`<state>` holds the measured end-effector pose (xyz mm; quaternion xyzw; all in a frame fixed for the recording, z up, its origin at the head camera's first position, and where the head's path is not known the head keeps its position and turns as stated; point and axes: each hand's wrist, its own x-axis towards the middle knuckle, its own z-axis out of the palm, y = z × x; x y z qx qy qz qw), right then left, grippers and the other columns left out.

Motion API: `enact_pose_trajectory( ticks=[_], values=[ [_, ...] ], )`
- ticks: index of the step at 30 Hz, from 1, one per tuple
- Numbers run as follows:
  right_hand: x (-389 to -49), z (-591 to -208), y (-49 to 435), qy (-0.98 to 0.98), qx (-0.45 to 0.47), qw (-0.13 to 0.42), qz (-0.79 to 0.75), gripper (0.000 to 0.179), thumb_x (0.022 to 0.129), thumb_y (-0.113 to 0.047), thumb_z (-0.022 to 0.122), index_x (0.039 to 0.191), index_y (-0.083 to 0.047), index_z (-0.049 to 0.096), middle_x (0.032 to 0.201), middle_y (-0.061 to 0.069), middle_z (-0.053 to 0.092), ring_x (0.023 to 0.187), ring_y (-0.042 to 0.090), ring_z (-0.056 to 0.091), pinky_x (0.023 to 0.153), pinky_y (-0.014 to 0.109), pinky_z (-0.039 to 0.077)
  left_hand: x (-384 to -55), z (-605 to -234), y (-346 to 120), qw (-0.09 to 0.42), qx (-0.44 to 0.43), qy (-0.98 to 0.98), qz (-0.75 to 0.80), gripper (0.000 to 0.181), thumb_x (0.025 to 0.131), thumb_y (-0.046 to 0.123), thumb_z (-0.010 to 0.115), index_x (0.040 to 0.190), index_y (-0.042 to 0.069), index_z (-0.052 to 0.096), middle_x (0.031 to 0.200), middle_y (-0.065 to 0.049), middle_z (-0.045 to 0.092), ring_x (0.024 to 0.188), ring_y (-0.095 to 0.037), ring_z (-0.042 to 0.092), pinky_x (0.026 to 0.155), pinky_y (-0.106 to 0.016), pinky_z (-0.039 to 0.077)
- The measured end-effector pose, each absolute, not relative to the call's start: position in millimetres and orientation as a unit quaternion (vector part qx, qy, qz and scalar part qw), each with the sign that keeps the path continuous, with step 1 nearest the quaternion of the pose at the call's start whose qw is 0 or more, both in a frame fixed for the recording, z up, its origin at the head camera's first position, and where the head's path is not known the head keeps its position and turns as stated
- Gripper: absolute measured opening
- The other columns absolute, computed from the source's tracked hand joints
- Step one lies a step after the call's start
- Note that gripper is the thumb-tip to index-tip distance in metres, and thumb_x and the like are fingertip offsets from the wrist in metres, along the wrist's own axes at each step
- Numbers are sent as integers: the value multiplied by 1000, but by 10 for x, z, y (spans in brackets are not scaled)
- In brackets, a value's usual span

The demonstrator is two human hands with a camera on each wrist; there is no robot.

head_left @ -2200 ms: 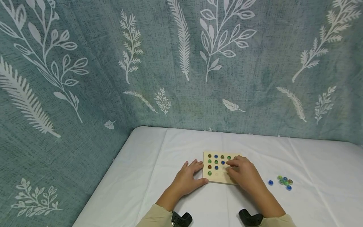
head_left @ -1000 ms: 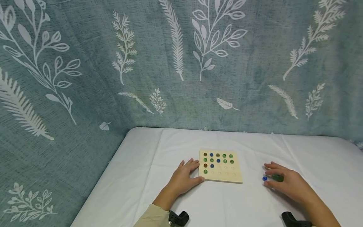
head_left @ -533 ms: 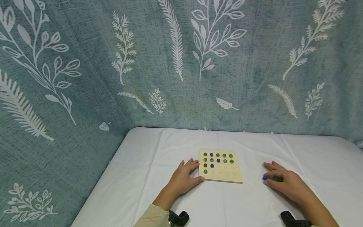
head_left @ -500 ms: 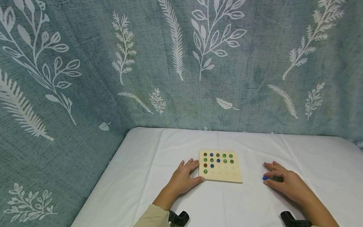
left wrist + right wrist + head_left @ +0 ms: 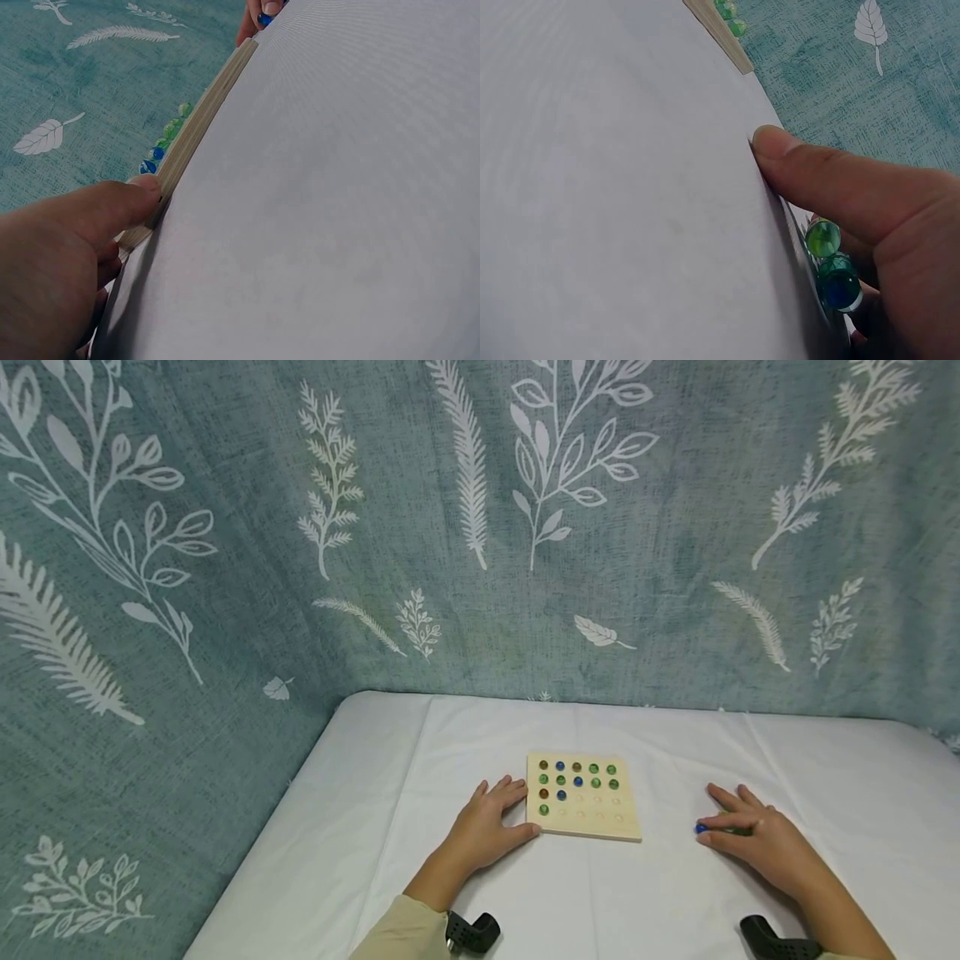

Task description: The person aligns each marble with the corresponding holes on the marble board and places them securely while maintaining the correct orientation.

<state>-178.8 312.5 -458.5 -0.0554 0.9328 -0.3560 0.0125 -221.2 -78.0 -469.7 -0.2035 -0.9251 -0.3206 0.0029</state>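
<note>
A pale wooden board (image 5: 592, 827) with rows of round hollows lies on the white cloth. Green, blue and brown glass marbles (image 5: 561, 780) fill its two back rows and part of the rows nearer me. My left hand (image 5: 483, 831) rests at its left side, fingertips against the edge and thumb at the front corner (image 5: 142, 225). Over to the right, my right hand (image 5: 772, 847) pinches a blue marble (image 5: 701, 828) between thumb and index finger, other fingers spread. Green marbles (image 5: 823, 237) lie beneath that hand, mostly hidden from the head view.
White cloth (image 5: 465, 735) covers the table. A teal curtain with white leaf prints (image 5: 450, 527) hangs behind and along the left. Black devices are strapped to both wrists, one of them the left wrist device (image 5: 474, 933).
My right hand has moved from the board to the loose marbles on the right, and its thumb and index finger have closed on a blue one. My left hand stays at the board's edge.
</note>
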Motion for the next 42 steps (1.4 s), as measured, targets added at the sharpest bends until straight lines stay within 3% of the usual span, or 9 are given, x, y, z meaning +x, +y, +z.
enact_pose_trajectory(
  ticks=[13, 21, 42],
  values=[
    [-1789, -4559, 3094, 928, -56, 6, -367, 43, 85, -40, 75, 109, -4, 76, 158, 26, 26, 147, 53, -4, 106, 82, 4, -2238, -4680, -789, 1, -202, -925, -323, 63, 85, 43, 74, 140, 17, 57, 147, 5, 52, 144, -15, 37, 126, -42, 17],
    [-1822, -4579, 3070, 934, -95, -53, -341, 34, 86, -32, 75, 105, -3, 77, 156, 30, 25, 148, 49, -8, 112, 75, -11, -2231, -4695, -792, 2, -197, -924, -327, 63, 84, 44, 75, 139, 17, 58, 146, 5, 53, 144, -16, 38, 125, -44, 18],
    [-2172, -4422, 2125, 925, -126, -22, -358, 35, 84, -37, 76, 105, -8, 78, 159, 21, 29, 150, 45, 4, 113, 75, 9, -2230, -4701, -777, 0, -204, -925, -320, 63, 85, 43, 75, 140, 17, 57, 147, 5, 52, 144, -15, 37, 126, -43, 18]
  ],
)
